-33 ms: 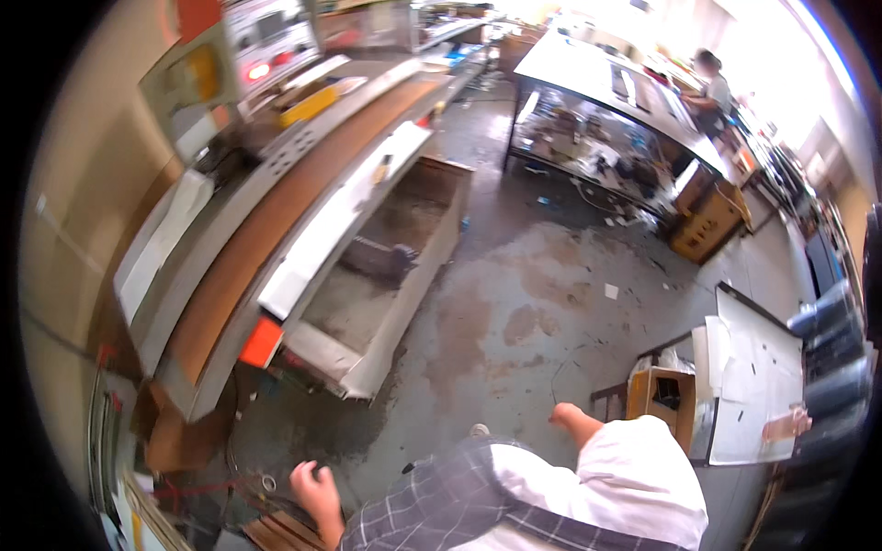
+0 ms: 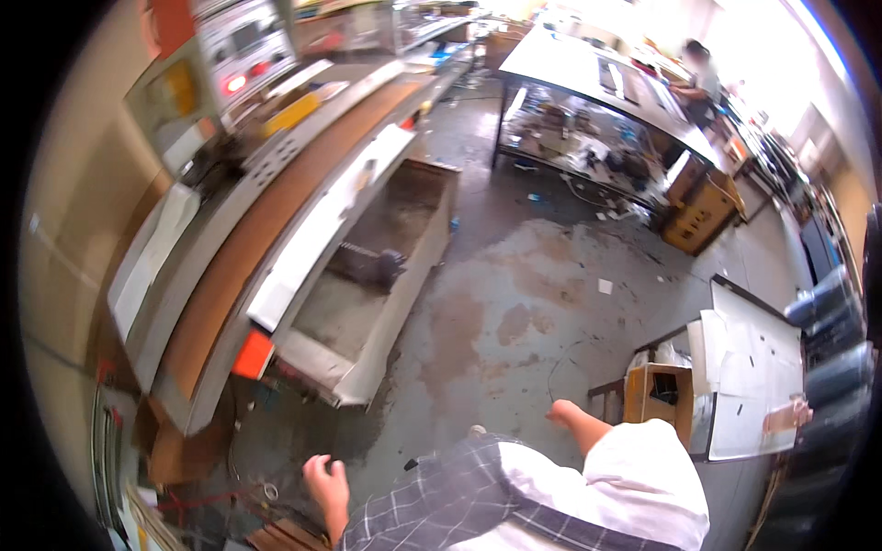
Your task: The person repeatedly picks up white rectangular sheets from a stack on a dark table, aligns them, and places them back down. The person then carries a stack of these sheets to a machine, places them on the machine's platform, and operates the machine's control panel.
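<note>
My left hand (image 2: 327,489) hangs low at the lower left, its thumb apart from the fingers and nothing in it. A dark checked apron (image 2: 441,491) over a white shirt (image 2: 643,468) covers my front. My right hand (image 2: 563,412) is at the end of a bent arm on the right, above the grey floor (image 2: 496,367). Its fingers are too small and turned away to read, and no held thing shows. Neither hand touches anything visible. Nearest to the left hand is a brown wooden piece (image 2: 285,534) by the lower edge.
A long machine (image 2: 276,220) with a trough (image 2: 386,248) stands at left. A white-topped table (image 2: 588,78) is ahead, a cardboard box (image 2: 703,216) beside it. At right are a white board table (image 2: 753,376), an open box (image 2: 659,395) and dark rolls (image 2: 841,367). A person (image 2: 698,83) stands far off.
My left hand has shifted slightly right and up, its thumb now showing more clearly apart. The machine and far table sit slightly further left in the picture. The right hand looks nearly unchanged.
</note>
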The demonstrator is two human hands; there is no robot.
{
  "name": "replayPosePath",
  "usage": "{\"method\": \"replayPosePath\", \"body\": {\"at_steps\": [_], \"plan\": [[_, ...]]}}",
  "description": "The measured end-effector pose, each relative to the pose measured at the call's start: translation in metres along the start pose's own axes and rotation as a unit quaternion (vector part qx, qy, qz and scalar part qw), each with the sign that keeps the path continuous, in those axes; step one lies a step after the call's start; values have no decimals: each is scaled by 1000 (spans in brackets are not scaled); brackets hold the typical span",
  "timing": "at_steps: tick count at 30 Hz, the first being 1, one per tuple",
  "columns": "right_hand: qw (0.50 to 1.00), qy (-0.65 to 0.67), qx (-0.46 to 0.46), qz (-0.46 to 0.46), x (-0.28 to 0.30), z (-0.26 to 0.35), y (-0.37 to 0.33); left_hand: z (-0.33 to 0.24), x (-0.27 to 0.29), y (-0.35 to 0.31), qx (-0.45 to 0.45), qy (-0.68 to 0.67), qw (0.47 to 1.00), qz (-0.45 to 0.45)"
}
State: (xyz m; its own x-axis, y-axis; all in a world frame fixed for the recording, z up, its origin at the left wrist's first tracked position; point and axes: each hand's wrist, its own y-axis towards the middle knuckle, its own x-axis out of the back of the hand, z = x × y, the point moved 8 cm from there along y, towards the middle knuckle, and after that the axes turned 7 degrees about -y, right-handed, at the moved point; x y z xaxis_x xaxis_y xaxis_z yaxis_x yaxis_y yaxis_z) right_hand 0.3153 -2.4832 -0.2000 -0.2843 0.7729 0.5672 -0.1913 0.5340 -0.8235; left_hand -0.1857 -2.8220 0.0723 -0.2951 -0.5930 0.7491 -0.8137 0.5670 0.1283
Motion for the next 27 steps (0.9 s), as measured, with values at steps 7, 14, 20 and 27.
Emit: {"method": "replayPosePath", "body": {"at_steps": [7,14,20,27], "plan": [[944,313,99,-33,93,65,3,179,-292,6,174,33,877,447],[982,177,39,-55,132,-5,120,93,-396,102,240,168,772,564],[953,256,-160,19,164,-145,135,-72,-541,313,-42,120,832,540],[904,360,-229,-15,208,-192,213,-519,-665,491,-120,-241,801,534]]}}
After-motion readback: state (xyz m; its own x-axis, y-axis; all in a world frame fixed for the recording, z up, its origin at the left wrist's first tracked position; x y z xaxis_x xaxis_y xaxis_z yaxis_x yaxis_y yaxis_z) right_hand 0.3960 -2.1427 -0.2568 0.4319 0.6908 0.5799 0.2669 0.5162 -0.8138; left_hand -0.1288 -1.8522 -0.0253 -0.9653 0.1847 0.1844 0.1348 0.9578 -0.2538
